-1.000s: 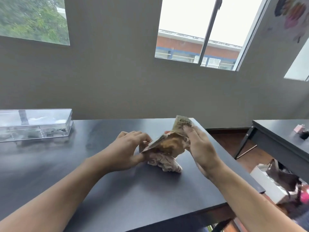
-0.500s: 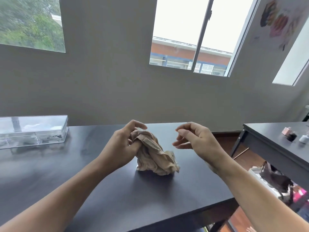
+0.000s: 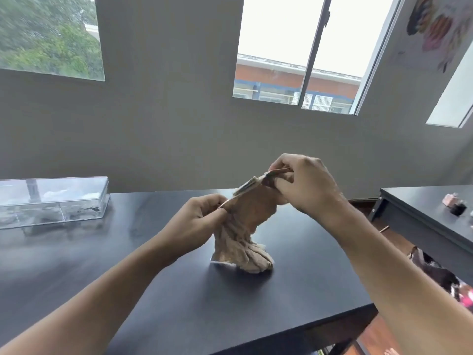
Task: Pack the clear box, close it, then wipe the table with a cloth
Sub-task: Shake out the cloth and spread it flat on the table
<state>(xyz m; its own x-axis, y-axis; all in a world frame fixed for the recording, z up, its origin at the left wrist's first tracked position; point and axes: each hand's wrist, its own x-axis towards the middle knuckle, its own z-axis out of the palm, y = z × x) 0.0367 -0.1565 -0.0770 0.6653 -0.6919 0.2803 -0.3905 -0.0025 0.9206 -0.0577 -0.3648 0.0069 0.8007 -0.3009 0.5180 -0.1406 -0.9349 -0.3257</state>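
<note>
A crumpled tan cloth (image 3: pixel 243 234) hangs between both hands over the middle of the black table (image 3: pixel 102 265), its lower end resting on the tabletop. My left hand (image 3: pixel 197 221) pinches the cloth's left upper edge. My right hand (image 3: pixel 304 185) grips the top edge higher up and to the right. The clear box (image 3: pixel 53 201) sits closed at the table's far left, against the wall, with small items dimly visible inside.
A second dark table (image 3: pixel 430 216) stands to the right with small bottles (image 3: pixel 458 206) on it. Bags and boxes (image 3: pixel 440 272) lie on the floor between the tables. The grey wall runs right behind the table's far edge.
The right hand, open and apart from the cloth half a second ago, has taken hold of its top edge. Both hands have lifted the cloth, stretching it upward off the table.
</note>
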